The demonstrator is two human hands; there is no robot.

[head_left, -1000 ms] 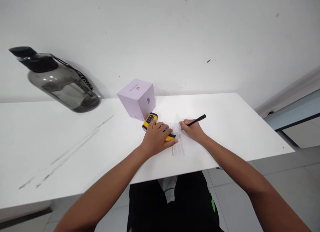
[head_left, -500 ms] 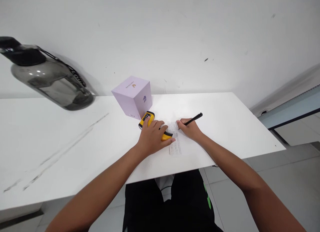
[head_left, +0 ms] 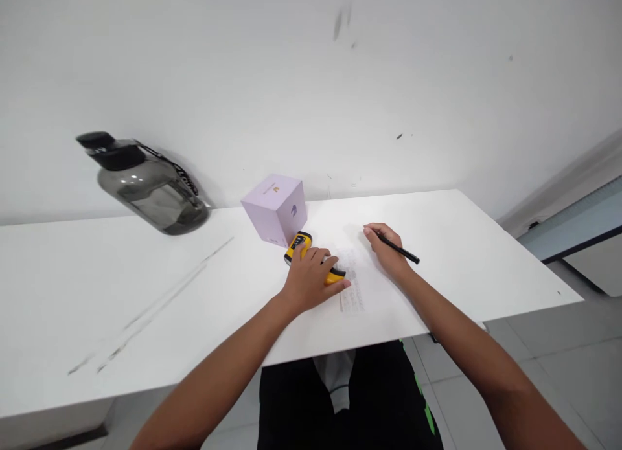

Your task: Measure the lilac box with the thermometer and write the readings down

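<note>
My left hand [head_left: 307, 283] rests on the table with its fingers wrapped over a yellow-and-black handheld device [head_left: 304, 238]. A small dark display shows at the device's far end, and its handle sticks out beyond my fingers. Partly under that hand lies a sheet of paper [head_left: 352, 296] with rows of small marks too blurred to read. To the paper's right, my right hand [head_left: 387, 254] is closed around a black pen [head_left: 403, 250]. The pen slants back toward the right forearm, and its writing end is hidden by the fingers.
A lilac box [head_left: 266, 222] stands just behind the device. Farther left, a grey see-through bottle [head_left: 153, 194] with a black cap and strap is near the wall [head_left: 437, 81]. The white table [head_left: 461, 262] ends at a front edge above my lap.
My right hand has lifted off the paper and moved right. The pen has swung from pointing up and right to slanting down and right. My left hand keeps hold of the device; the camera view has shifted.
</note>
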